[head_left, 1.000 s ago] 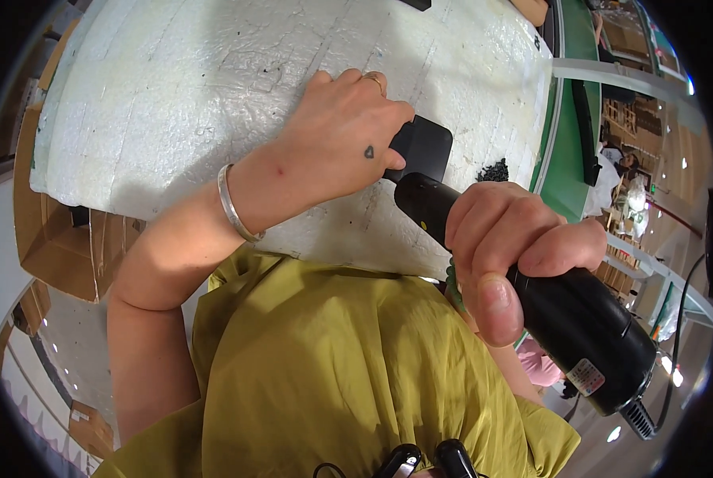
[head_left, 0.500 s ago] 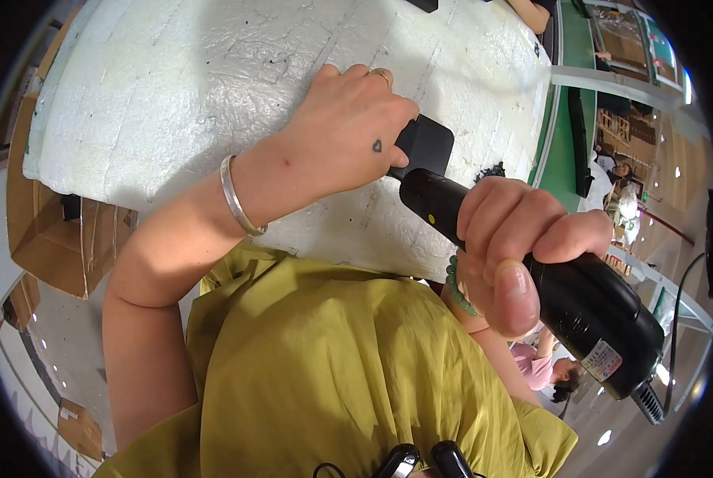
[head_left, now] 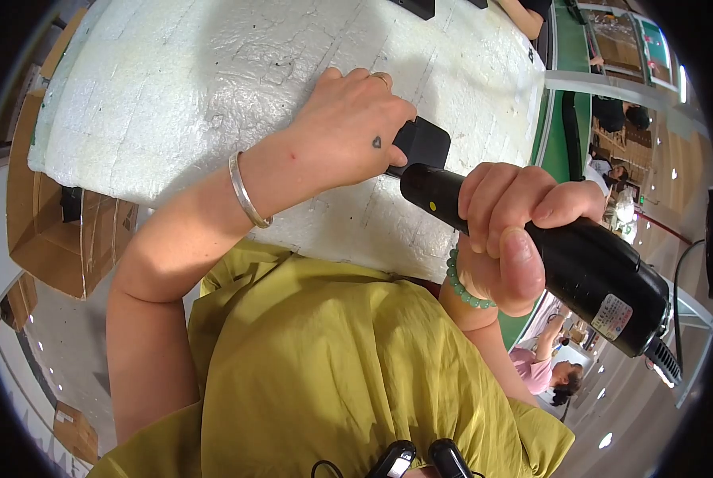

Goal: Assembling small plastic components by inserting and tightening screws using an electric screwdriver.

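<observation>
My right hand is wrapped around a thick black corded electric screwdriver, its narrow front end pointing left. That front end meets the near side of a small black box-shaped part. My left hand is closed on the left side of this part, with the thumb at its near edge. The fingertips are hidden behind the back of the hand. Both the part and my left hand rest on a padded, film-covered white table. Where the screwdriver's tip touches the part is mostly out of sight.
An open cardboard box stands by the table's left edge. Black parts lie at the far edge, near another person's arm. The screwdriver's cord rises at the right. A green conveyor-like surface runs beyond the table's right side.
The screwdriver's rear end has swung up and away from me with my right hand, while its front end stays by the part. My left hand keeps its hold with hardly any shift.
</observation>
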A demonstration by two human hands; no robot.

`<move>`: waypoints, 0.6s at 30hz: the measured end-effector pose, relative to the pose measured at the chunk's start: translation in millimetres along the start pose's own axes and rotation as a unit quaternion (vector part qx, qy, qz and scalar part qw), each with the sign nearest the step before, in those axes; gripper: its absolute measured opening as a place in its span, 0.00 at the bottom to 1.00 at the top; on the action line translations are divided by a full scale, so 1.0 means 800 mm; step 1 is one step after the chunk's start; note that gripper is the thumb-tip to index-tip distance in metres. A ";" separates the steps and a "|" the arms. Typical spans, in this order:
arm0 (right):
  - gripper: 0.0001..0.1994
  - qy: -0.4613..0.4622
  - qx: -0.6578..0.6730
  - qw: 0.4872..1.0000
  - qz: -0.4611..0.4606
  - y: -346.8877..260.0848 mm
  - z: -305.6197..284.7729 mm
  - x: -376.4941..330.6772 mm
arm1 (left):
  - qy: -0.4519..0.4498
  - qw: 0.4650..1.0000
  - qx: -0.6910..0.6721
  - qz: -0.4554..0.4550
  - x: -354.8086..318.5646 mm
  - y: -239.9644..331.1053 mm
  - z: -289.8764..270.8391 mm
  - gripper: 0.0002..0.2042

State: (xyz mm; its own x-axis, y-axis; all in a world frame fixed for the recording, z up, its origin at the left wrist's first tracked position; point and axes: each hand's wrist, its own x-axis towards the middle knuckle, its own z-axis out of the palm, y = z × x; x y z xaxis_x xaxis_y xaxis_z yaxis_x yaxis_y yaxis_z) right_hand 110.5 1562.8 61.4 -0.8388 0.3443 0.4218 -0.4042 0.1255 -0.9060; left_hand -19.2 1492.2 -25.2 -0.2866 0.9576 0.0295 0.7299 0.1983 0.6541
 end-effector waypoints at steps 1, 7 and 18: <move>0.16 0.004 0.010 1.000 0.003 0.002 0.001 0.000 | 0.001 1.000 -0.001 0.000 -0.001 -0.001 0.000 0.20; 0.16 0.013 0.006 1.000 -0.022 0.000 -0.002 0.004 | 0.024 0.999 -0.005 0.033 0.005 0.004 0.000 0.19; 0.17 0.377 -0.242 0.875 0.180 -0.068 -0.210 -0.038 | -0.011 0.998 -0.029 0.050 0.003 0.032 -0.038 0.19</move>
State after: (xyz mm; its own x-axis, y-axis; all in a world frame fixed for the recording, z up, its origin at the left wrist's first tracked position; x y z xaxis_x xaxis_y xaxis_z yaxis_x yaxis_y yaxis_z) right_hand 219.5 1702.1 92.0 -0.3259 0.9366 0.1284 0.1930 0.1989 -0.9608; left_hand -19.7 1493.0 14.7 -0.1992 0.9766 0.0812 0.7171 0.0888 0.6912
